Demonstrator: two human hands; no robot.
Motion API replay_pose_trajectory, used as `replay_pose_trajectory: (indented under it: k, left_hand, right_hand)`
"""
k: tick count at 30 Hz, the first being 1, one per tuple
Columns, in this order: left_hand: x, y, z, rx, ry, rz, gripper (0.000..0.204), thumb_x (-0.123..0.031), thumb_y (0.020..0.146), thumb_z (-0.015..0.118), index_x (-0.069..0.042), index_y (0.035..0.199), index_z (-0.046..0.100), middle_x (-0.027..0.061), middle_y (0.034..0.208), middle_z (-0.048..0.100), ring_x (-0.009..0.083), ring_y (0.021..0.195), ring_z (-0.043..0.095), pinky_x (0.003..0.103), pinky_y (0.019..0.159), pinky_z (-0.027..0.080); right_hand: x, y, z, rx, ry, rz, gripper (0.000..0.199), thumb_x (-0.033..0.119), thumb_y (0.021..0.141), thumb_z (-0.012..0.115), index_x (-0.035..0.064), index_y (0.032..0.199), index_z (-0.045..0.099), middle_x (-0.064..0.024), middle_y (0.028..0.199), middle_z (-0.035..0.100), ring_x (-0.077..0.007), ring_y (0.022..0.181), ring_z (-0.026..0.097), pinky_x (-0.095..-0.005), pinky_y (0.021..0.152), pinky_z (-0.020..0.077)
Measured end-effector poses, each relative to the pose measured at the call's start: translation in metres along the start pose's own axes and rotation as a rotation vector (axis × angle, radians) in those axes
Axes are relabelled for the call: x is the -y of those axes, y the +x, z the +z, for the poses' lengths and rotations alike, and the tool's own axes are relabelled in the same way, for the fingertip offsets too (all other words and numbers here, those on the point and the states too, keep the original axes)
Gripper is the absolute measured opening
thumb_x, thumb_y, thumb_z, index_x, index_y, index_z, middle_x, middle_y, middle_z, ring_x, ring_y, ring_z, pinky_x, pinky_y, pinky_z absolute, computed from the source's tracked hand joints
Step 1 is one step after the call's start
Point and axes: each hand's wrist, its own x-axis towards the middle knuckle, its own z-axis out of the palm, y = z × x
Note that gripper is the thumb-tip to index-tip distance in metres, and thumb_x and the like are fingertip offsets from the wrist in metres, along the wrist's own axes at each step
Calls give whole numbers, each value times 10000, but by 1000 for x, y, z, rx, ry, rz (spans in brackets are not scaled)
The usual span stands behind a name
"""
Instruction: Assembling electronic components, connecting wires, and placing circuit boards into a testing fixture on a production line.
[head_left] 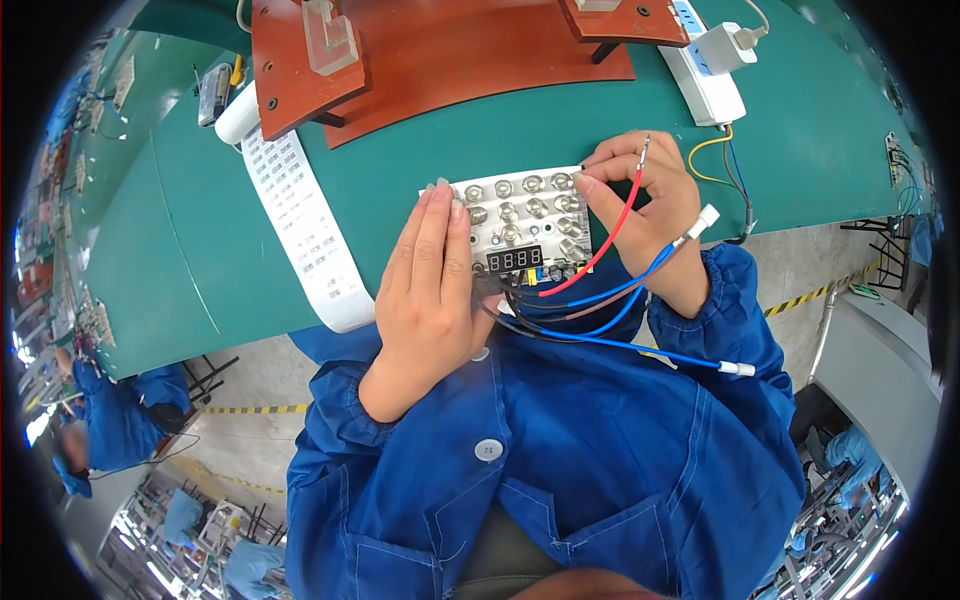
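Left hand point(428, 290): we logged it palm down over the left part of a white-faced circuit board point(523, 222), fingers straight and pressed side by side. Its thumb was mostly hidden at the lower edge, so we couldn't tell whether it pinched. Right hand point(655, 205): we had thumb and index finger pinching the board's upper right corner, other fingers curled behind. A small dark bit showed at those fingertips, too tiny for us to name.

We placed the board in front of the wearer's chest, at the near edge of the green worktable point(800, 150); whether it rested on the top, we couldn't tell. On its face we noted rows of silver metal coils point(503, 187) and, lower down, a black four-digit display point(514, 260).

From the lower edge we traced a red wire point(611, 240) curving up in front of the right hand to a bare metal terminal. Blue wires point(660, 350) ran rightward, one white connector point(703, 222) by the right wrist, another over the blue work jacket point(600, 430).

Beyond the board we marked a red-brown fixture point(480, 85); left of it, a printed label strip point(305, 220); at right, a white power strip point(705, 85) with an adapter point(728, 47) plugged in.
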Motion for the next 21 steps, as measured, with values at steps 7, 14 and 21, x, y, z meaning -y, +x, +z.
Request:
replay_pose_trajectory:
  k: [7,14,21]
  left_hand:
    - [0,0,1,-14,-7,10,751,-157,639,731,127,1304,528,300,1402,494,455,1265,531,460,1048,460]
    - [-1,-1,-1,-6,-1,9,778,-149,647,735,114,1339,498,295,1413,483,445,1276,524,451,1055,452]
    - [-2,4,-7,37,-29,4,783,-147,664,738,109,1357,479,287,1428,465,446,1300,497,455,1069,433]
  right_hand:
    - [-2,0,1,-29,-83,-86,70,17,743,767,28,780,708,-94,904,686,-239,921,592,-343,826,458]
    - [3,-3,-1,-91,-206,-93,244,42,722,796,26,927,667,-100,942,684,-293,926,599,-382,838,465]
    - [3,-29,-13,94,-371,-331,436,82,745,690,107,1180,709,-120,1301,597,-349,1152,536,-446,964,437]
